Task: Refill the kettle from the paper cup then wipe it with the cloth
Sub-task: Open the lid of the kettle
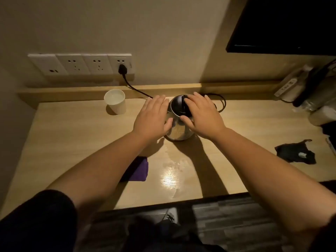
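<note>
Both hands open around a steel kettle [179, 124] on a wooden desk [72, 142]: left hand [152, 119] beside it, right hand [203, 117] over its lid. Paper cup [115, 101] far left; purple cloth [138, 169] nearer.

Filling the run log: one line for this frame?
stage: pre-pour | left hand: open beside kettle | right hand: open on lid | cup: full, untouched | cloth: unused

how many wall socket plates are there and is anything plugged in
4, side by side on the wall behind the desk: far left, second, third, and the rightmost, which holds the black plug. None looks hidden.
</note>
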Available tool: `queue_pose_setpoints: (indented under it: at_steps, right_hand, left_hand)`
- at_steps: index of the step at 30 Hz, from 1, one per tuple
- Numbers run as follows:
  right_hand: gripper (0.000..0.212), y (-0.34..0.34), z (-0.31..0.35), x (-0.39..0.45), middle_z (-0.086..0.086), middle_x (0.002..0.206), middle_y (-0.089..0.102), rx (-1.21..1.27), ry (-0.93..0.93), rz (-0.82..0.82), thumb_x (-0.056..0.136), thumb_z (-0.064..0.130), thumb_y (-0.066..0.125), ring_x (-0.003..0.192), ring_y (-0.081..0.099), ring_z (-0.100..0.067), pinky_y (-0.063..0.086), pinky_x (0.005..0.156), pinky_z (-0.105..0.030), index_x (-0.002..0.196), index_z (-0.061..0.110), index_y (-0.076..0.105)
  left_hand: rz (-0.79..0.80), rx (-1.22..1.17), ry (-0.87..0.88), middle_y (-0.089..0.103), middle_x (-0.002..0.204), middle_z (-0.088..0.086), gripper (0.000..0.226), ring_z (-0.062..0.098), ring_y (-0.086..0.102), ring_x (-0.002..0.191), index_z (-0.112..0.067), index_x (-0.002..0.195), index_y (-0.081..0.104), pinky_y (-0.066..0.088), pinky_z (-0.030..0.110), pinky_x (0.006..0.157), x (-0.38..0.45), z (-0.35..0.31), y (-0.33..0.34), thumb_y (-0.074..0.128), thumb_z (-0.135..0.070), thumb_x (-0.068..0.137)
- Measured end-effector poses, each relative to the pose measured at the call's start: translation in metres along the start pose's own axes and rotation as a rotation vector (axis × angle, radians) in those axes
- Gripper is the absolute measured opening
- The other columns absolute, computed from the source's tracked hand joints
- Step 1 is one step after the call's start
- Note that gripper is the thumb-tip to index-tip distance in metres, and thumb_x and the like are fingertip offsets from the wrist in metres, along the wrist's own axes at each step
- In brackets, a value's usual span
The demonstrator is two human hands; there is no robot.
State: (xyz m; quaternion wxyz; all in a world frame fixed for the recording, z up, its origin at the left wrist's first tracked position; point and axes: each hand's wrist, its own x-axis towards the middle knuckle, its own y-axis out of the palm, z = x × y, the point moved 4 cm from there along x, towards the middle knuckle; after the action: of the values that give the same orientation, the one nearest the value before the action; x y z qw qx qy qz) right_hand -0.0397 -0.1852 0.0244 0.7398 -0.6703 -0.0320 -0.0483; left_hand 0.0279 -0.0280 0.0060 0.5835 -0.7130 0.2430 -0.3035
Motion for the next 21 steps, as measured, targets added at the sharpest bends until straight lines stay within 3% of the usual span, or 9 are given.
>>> queue_pose_setpoints:
  at_steps: [11, 15, 21]
  right_hand:
    - [0.043, 0.012, -0.001, 0.012, -0.019, 0.140, 0.050, 0.008, -0.074, -0.055, 0.097, 0.042, 0.050, 0.128, 0.046, -0.036, 0.034, 0.110, -0.055, 0.130, 0.016, 0.058]
    - [0.041, 0.010, -0.003, 0.013, -0.019, 0.136, 0.052, 0.013, -0.082, -0.060, 0.096, 0.042, 0.050, 0.122, 0.049, -0.036, 0.037, 0.107, -0.051, 0.120, 0.010, 0.062]
    - [0.040, 0.002, -0.010, 0.010, -0.017, 0.137, 0.051, 0.165, -0.061, -0.115, 0.094, 0.038, 0.057, 0.121, 0.051, -0.034, 0.046, 0.096, -0.044, 0.121, 0.008, 0.061]
  left_hand:
    - [-0.014, -0.124, 0.009, 0.037, 0.151, 0.009, 0.059, 0.022, 0.029, 0.141, -0.010, 0.147, 0.032, 0.009, 0.033, 0.117, 0.008, 0.000, 0.024, 0.045, -0.037, 0.096]
    - [-0.014, -0.105, -0.007, 0.030, 0.156, 0.009, 0.060, 0.022, 0.025, 0.144, -0.010, 0.149, 0.026, 0.005, 0.031, 0.116, 0.004, -0.003, 0.031, 0.042, -0.038, 0.098]
    - [-0.002, -0.066, 0.007, 0.029, 0.156, 0.010, 0.062, 0.022, 0.023, 0.144, -0.010, 0.150, 0.024, 0.006, 0.034, 0.117, 0.002, -0.004, 0.031, 0.041, -0.038, 0.098]
